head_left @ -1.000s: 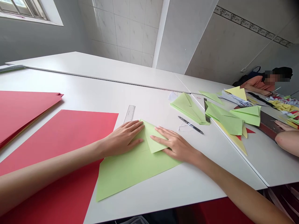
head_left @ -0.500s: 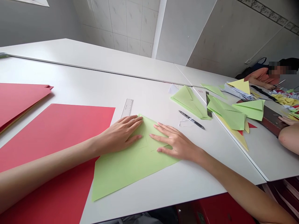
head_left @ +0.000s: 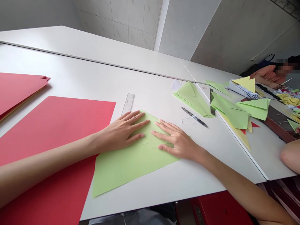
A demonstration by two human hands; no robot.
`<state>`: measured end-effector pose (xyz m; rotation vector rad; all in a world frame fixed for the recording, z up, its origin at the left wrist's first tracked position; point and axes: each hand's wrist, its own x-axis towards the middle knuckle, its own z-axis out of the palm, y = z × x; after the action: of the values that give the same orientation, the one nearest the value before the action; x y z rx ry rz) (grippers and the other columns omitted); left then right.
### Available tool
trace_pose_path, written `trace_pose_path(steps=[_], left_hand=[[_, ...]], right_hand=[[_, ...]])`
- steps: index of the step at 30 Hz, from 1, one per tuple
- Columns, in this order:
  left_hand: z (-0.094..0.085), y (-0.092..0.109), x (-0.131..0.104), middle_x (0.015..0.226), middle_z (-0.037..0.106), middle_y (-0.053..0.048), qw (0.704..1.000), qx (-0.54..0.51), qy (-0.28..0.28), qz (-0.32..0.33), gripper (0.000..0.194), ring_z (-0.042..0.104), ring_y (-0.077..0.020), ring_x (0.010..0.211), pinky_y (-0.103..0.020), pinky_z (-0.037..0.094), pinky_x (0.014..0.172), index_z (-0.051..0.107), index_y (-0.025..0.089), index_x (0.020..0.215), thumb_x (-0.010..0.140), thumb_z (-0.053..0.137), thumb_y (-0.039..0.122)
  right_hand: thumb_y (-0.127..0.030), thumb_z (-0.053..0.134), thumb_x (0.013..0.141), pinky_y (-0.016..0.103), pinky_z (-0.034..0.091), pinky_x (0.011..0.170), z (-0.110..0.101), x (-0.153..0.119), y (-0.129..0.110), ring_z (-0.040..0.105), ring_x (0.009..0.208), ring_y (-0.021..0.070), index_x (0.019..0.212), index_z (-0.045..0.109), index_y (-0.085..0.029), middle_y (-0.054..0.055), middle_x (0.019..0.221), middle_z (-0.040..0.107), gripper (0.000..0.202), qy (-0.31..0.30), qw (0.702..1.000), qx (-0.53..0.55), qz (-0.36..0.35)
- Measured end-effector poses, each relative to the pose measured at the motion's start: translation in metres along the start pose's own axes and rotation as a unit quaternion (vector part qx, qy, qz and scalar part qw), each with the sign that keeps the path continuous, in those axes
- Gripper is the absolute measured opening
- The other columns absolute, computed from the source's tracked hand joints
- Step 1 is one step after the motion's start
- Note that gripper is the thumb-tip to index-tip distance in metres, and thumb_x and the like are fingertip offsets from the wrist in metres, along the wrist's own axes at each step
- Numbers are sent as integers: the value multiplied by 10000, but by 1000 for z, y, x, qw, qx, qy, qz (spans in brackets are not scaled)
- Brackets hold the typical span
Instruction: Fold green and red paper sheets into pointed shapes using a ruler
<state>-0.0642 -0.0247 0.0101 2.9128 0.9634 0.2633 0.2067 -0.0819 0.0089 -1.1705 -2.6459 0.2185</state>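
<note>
A green paper sheet [head_left: 131, 165] with pencil lines on it lies flat on the white table. My left hand [head_left: 124, 131] rests palm down on its upper left part, fingers spread. On its right part lies my right hand [head_left: 174, 140], also flat with the fingers apart. Neither hand grips anything. Under my left forearm is a large red sheet [head_left: 70, 120], which meets the green sheet's left edge. A clear ruler [head_left: 128, 103] sits just beyond my left fingertips. To the right of my right hand are a pen [head_left: 194, 117] and a stack of folded green paper [head_left: 193, 100].
More red paper [head_left: 18, 90] lies at the far left. At the right are green pieces [head_left: 231, 111], a dark ruler [head_left: 212, 101], a brown board [head_left: 278, 123] and cut scraps [head_left: 286, 98]. A person [head_left: 266, 75] sits at the far right; another person's arm [head_left: 290, 156] is nearer.
The view has shifted slightly, so the table things sit a little higher. The fingers of my left hand are spread a bit wider; both hands remain on the green sheet.
</note>
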Motion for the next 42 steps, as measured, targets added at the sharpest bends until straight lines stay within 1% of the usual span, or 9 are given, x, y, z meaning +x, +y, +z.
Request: trace_pose_path(steps=[4,8,12,15,20,26,35,39,42], left_hand=[[-1,1,1,1613,247,-4,999,6,-5,44,488,190,-270,1502,-512,184,1225,334,381,1500,1026,323,499],[-4,3,0,1617,229,-29,998,-5,-26,64,523,165,-284,1506,-508,187,1223,344,360,1501,1011,334,544],[-4,4,0,1619,218,-32,998,-8,-28,64,545,152,-276,1509,-501,170,1227,320,346,1513,1010,322,558],[-2,3,1,1623,201,-39,998,-9,-24,56,597,159,-265,1508,-470,155,1235,274,298,1535,1007,309,574],[1,2,-1,1625,166,-94,999,2,-25,35,721,155,-267,1509,-457,162,1233,210,207,1556,986,267,644],[0,4,-1,1623,178,-101,1000,12,-23,9,751,128,-293,1512,-495,160,1230,258,208,1545,965,267,684],[-1,2,-4,1557,349,-147,1000,19,7,19,724,311,-354,1441,-522,325,1156,375,195,1499,960,305,673],[-1,-1,4,1488,444,-150,999,41,24,15,696,424,-339,1357,-502,399,1097,429,190,1459,964,304,664],[-1,-5,11,1439,487,-174,998,55,43,2,718,475,-343,1290,-511,415,1070,458,144,1418,955,316,674]], right_hand=[[-454,497,988,523,267,1205,2,0,0,220,1503,251,1446,495,-271,66,1587,324,494,-4,1000,7,5],[-457,482,995,512,245,1215,3,-1,-1,203,1507,235,1468,460,-274,68,1591,314,508,-8,1000,18,9],[-458,486,992,523,251,1211,4,-2,-1,200,1508,240,1468,459,-270,70,1591,311,513,2,1000,21,8],[-455,478,994,519,253,1211,7,-2,-1,198,1508,240,1460,474,-241,81,1586,322,513,12,1000,19,7],[-460,444,1000,483,240,1229,9,-1,-1,229,1501,224,1491,413,-130,110,1571,350,592,15,1000,16,10],[-472,423,1007,476,234,1234,9,-1,-2,225,1503,215,1492,406,-123,85,1582,331,598,11,1000,14,12],[-462,425,1001,464,246,1235,16,1,0,275,1487,206,1510,371,-123,80,1568,366,614,26,999,18,7],[-463,435,994,461,243,1237,17,1,0,281,1485,208,1504,386,-125,81,1563,381,613,26,999,20,13],[-463,434,993,468,243,1236,18,2,0,280,1485,212,1500,394,-126,84,1563,380,610,24,999,23,18]])
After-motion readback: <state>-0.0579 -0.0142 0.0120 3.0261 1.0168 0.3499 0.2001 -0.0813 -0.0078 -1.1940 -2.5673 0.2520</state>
